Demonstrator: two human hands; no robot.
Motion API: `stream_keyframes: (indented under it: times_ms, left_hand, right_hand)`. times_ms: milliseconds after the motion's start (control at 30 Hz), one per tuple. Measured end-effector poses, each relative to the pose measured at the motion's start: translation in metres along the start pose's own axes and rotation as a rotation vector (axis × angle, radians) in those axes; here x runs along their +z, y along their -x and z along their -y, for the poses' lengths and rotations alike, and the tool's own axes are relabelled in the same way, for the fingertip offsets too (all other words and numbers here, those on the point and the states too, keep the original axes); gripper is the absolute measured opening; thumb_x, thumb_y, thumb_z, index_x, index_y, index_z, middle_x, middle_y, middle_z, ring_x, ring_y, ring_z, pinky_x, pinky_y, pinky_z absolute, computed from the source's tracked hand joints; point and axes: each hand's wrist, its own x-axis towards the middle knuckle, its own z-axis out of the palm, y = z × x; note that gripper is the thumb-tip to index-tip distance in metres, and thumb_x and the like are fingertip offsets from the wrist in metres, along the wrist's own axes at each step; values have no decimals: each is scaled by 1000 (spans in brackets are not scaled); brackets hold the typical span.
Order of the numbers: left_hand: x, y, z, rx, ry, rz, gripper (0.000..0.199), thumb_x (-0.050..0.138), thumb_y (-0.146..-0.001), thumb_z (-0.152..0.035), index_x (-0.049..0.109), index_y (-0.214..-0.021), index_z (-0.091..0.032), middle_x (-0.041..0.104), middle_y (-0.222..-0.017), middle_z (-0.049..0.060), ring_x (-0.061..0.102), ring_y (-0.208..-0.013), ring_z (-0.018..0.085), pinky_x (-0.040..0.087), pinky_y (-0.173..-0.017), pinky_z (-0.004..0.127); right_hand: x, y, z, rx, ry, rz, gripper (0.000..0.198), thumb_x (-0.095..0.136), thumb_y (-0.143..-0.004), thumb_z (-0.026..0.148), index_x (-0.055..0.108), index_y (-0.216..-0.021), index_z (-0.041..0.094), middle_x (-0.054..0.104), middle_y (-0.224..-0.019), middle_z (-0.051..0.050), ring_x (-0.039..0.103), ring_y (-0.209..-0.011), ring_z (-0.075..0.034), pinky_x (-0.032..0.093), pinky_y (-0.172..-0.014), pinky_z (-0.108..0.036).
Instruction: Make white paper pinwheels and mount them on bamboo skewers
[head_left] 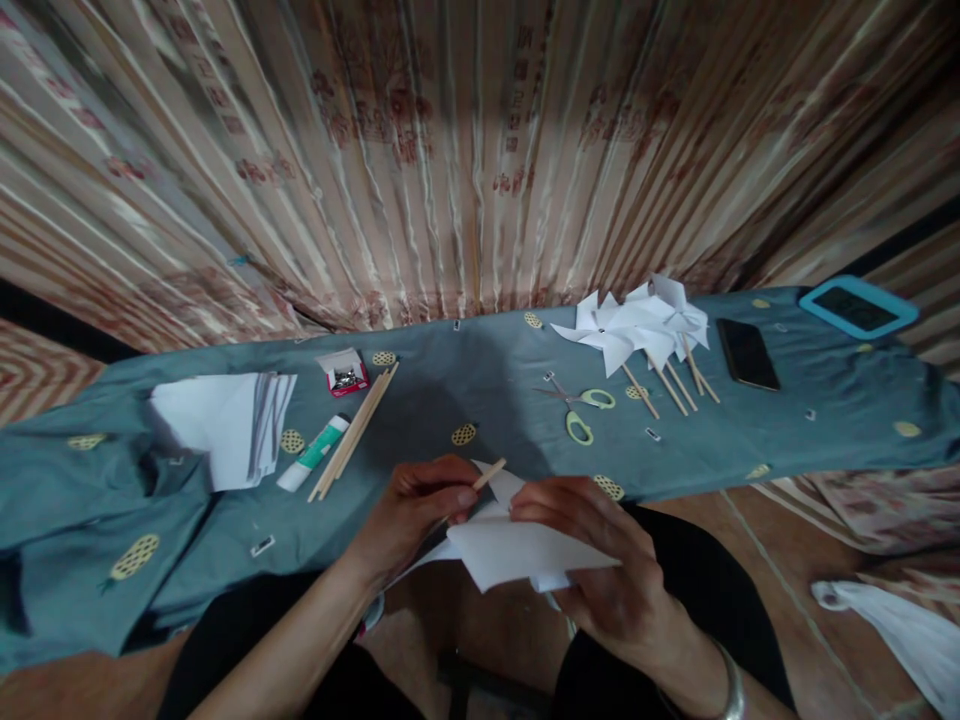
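My left hand point(411, 512) pinches a thin wooden stick point(489, 473) whose tip pokes up past my fingers. My right hand point(600, 570) holds a folded white paper piece point(517, 548) just below the table's near edge, above my lap. The stick's lower part runs behind the paper and is hidden. Both hands meet over the paper. Several finished white paper pinwheels point(637, 325) on sticks lie at the back right of the table.
A teal cloth point(465, 385) covers the table. On it lie a stack of white paper point(225, 425), a glue stick point(313, 453), loose wooden sticks point(354, 432), a small red box of pins point(343, 373), green-handled scissors point(581, 408), a black phone point(747, 353) and a blue-cased device point(857, 307). A curtain hangs behind.
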Motion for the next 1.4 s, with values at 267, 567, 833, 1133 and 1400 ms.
stream_keyframes:
  times_ms: [267, 567, 833, 1133, 1400]
  left_hand:
    - [-11, 0, 7, 55, -72, -4, 14, 80, -67, -33, 80, -73, -20, 62, -72, 4, 52, -64, 13, 38, -56, 23]
    - [-6, 3, 4, 85, -175, 45, 11, 79, -69, -33, 80, -72, -22, 62, -70, 2, 49, -61, 10, 39, -56, 22]
    - [-3, 6, 2, 65, -171, 44, 9, 80, -69, -33, 80, -72, -24, 62, -70, 2, 51, -61, 10, 38, -55, 21]
    - [-2, 7, 2, 51, -159, 46, 9, 80, -68, -32, 81, -72, -24, 61, -70, 2, 52, -62, 9, 39, -55, 19]
    - [-4, 8, 5, 54, -170, 47, 9, 80, -68, -32, 81, -75, -26, 62, -69, 2, 52, -61, 9, 38, -53, 18]
  right_hand:
    - [0, 6, 1, 6, -41, 27, 43, 47, -90, 12, 52, -133, 20, 73, -105, -11, 68, -97, -25, 58, -84, -39]
    - [-2, 3, 1, -8, 28, -19, 30, 49, -89, 10, 61, -116, 13, 73, -100, -12, 67, -96, -22, 59, -81, -35]
    - [-3, 2, 2, -8, 32, -13, 28, 49, -90, 13, 61, -116, 12, 73, -99, -12, 66, -98, -22, 59, -82, -35]
    - [-3, 8, 0, -3, 34, 9, 28, 49, -94, 19, 61, -118, 12, 73, -103, -12, 65, -102, -21, 58, -86, -35]
    - [-5, 13, -1, 11, 45, 68, 31, 48, -94, 20, 59, -122, 13, 72, -106, -11, 65, -103, -22, 57, -88, -37]
